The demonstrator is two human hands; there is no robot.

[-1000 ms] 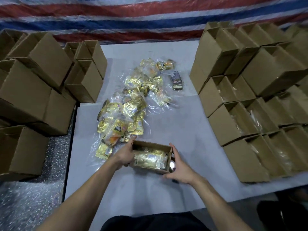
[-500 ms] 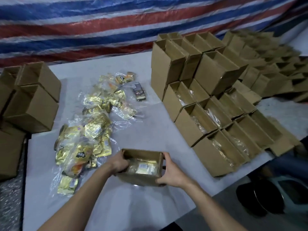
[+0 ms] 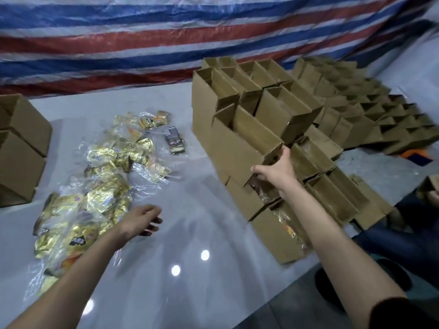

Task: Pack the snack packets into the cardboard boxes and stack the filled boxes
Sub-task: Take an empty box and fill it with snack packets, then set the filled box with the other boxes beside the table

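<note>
Fingers [image 3: 285, 154] of my right hand [image 3: 275, 173] hook over the near end of the box [image 3: 242, 141], atop the stack [image 3: 280, 110]. Left hand [image 3: 140, 219] hangs slack and empty, left of the stack, by the packets [image 3: 104, 176]. Risk: held by one end, the box could tip off the stack's edge. Open table [image 3: 190, 233] lies left of the stack.

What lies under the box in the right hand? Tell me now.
Under the held box, gripped by the right hand, sit open cardboard boxes with clear-wrapped snack packets showing. What lies directly beneath its middle is covered.
</note>
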